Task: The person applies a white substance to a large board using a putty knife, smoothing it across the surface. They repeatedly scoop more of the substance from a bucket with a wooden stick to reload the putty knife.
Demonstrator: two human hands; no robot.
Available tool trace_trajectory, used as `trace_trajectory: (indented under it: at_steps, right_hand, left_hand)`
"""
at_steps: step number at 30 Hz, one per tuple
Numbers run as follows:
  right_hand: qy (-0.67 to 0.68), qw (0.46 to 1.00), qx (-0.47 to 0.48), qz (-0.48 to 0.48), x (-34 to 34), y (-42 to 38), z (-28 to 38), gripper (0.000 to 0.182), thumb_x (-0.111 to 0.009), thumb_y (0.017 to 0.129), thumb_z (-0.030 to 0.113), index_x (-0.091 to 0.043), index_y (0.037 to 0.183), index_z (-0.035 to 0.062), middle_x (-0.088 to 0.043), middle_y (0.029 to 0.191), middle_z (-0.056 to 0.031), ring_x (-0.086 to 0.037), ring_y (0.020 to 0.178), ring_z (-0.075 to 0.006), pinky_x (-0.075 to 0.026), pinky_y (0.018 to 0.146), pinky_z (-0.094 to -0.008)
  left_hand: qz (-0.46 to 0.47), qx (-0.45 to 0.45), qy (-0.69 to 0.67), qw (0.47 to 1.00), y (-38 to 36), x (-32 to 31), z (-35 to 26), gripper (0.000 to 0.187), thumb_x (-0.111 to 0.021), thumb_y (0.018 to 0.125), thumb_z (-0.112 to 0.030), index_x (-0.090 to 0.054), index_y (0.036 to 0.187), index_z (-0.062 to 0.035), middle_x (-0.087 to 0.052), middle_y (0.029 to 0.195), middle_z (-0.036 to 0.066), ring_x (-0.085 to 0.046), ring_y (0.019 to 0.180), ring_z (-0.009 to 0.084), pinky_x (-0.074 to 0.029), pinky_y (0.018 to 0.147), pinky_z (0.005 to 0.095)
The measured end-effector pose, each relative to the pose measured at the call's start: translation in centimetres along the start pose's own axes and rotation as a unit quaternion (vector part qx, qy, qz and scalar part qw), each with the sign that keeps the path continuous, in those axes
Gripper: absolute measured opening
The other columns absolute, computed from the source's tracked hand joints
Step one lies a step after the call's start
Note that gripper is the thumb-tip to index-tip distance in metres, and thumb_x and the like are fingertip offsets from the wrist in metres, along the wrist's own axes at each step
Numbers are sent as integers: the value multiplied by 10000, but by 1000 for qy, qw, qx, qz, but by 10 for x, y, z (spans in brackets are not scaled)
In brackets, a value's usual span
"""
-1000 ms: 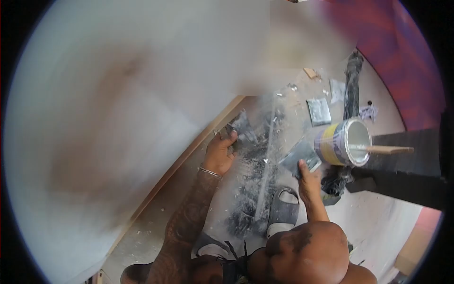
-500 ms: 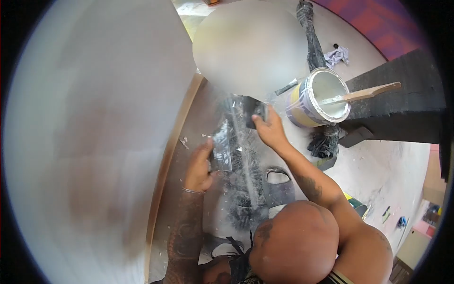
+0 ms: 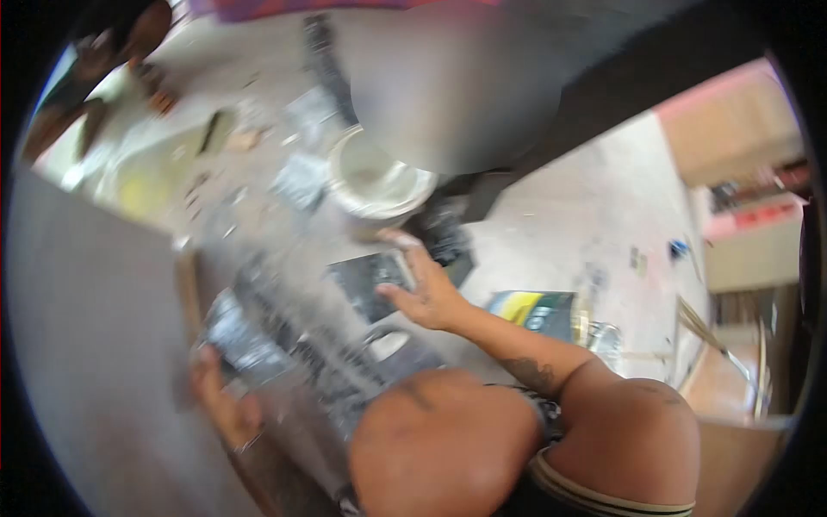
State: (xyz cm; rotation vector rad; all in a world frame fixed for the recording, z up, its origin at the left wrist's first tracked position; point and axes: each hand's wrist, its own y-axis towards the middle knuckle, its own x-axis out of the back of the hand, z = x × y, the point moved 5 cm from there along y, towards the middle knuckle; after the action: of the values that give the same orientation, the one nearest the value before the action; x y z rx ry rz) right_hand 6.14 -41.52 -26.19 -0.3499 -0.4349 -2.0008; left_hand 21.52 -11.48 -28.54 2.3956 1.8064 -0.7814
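In the head view, my left hand is at the lower left, its fingers around the edge of a shiny, crinkled plastic packet. My right hand pinches a thin dark rectangular sheet, thumb on its face and fingers stretched past its upper edge. Just beyond these fingers stands a paint can with a smeared white rim. A long black strip, dusted white, runs along the floor between my hands. Motion blur softens the left hand and packet.
A pale panel rises on the left. A yellow-and-green can lies right of my forearm, near a grey sandal. Another person is at the upper left. Boxes stand on the right.
The view has swung right, bringing the tipped can and another person into sight. My hands have moved farther apart; the sheet is now near the paint can.
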Motion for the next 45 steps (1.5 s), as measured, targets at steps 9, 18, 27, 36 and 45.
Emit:
trace_trajectory:
  at_steps: [9,18,27,36,45]
  right_hand:
    - [105,944,-258,-177,95,63,-62,291,-646,941,281,-669,997,-4,-656,836,-48,-561,745,-106,-477,675,-300]
    - [-117,974,-176,-77,103,139,-72,755,-730,785,517,-566,1277,-32,-677,1099,-244,-665,1050,-330,-502,904,-362]
    - [-219,971,-62,67,91,132,-29,287,-698,813,337,-739,959,93,-715,937,-127,-673,862,-330,-522,765,-415]
    - [-255,943,119,177,107,133,17,199,-663,848,307,-726,974,167,-721,899,-79,-678,825,-326,-539,736,-421]
    - [-272,938,102,191,79,130,-24,106,-701,801,181,-688,886,119,-680,797,-112,-644,764,-356,-518,697,-418]
  left_hand:
    - [58,-96,413,904,30,-35,58,199,-592,978,-153,-625,1076,16,-648,1015,47,-597,897,151,-488,836,316]
    - [302,-279,477,777,8,-192,52,107,-627,898,-103,-627,950,-9,-507,1404,195,-467,1303,397,-406,1022,451]
    - [331,-294,553,706,11,-219,92,125,-657,887,-161,-626,935,-50,-341,1550,194,-244,1450,441,-207,1132,567]
    - [313,-260,567,716,14,-221,111,110,-662,867,-117,-633,945,-45,-347,1554,165,-218,1460,444,-159,1151,578]
    - [308,-265,549,730,15,-220,113,101,-668,855,-120,-641,917,-45,-376,1531,167,-223,1456,451,-163,1150,579]
